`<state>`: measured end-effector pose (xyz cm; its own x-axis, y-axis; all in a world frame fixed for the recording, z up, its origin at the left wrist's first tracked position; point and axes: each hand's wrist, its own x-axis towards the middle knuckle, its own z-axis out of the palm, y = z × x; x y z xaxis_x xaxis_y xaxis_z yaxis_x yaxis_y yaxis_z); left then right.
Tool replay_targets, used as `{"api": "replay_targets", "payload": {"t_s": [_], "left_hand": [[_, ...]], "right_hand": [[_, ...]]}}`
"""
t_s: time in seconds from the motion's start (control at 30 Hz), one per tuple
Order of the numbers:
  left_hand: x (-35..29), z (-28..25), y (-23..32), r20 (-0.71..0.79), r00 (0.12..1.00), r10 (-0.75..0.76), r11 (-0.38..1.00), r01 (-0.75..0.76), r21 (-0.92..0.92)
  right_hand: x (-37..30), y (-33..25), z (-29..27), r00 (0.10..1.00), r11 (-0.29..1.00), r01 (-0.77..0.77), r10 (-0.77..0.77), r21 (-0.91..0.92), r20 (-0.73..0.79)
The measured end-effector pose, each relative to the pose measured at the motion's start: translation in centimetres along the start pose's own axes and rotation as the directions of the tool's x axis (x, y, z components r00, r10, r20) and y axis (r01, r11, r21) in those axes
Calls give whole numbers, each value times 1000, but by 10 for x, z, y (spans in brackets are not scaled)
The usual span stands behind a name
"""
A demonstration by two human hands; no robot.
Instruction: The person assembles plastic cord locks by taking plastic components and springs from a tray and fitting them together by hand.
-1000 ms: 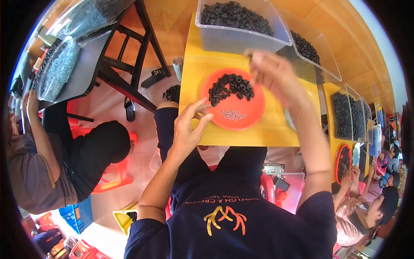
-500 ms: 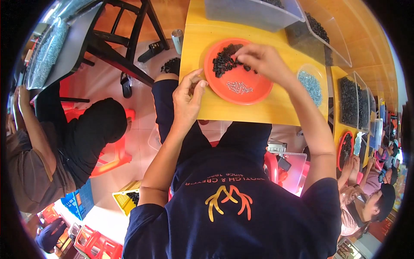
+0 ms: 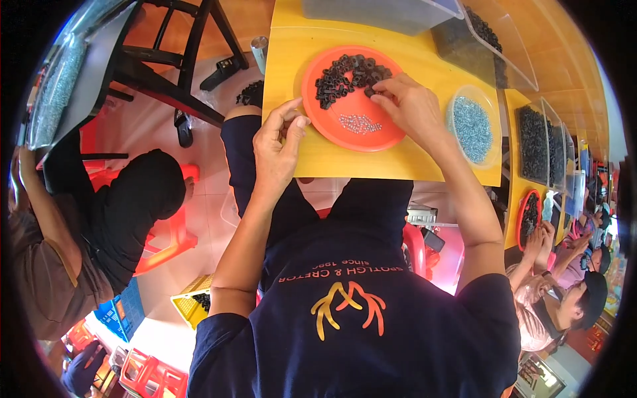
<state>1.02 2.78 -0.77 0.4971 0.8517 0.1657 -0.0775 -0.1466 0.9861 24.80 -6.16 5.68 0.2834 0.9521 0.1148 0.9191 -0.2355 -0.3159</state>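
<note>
On the yellow table lies a round orange-red plate. A heap of small black ring-shaped parts covers its far half; a patch of small shiny metal pieces sits on its near side. My right hand reaches over the plate's right side, thumb and forefinger closed on a small black part at the edge of the heap. Beside the plate's left rim is my left hand, its fingers half curled and the thumb apart from them; nothing shows in it.
A round clear tub of small silvery pieces stands right of the plate. Clear bins line the far edge, one holding black parts. Further right are another red plate and co-workers. A person sits at left.
The view has shifted, so the plate appears higher and further left. My right hand has moved from above the heap down to its right edge. My left hand stays by the rim.
</note>
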Motion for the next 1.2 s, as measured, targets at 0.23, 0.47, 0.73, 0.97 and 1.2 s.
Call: {"api": "replay_targets", "payload": {"t_s": [0.23, 0.47, 0.73, 0.97, 1.2], "left_hand": [[0, 2, 0, 3, 1000, 18, 1000, -18, -13], [0, 0, 1, 13, 1000, 9, 1000, -8, -6], [-7, 8, 18, -40, 989, 140, 984, -134, 121], [-12, 27, 46, 109, 978, 177, 984, -177, -9], [-26, 13, 28, 213, 971, 110, 993, -98, -66]], "right_hand": [[-4, -3, 14, 1000, 999, 12, -13, -31, -20], [-1, -8, 21, 991, 991, 117, -121, -69, -54], [-14, -10, 21, 996, 893, 88, -75, 442, -46], [-42, -37, 10, 965, 248, -255, 4, 934, 262], [-60, -53, 15, 967, 252, -251, 12, 935, 256]]}}
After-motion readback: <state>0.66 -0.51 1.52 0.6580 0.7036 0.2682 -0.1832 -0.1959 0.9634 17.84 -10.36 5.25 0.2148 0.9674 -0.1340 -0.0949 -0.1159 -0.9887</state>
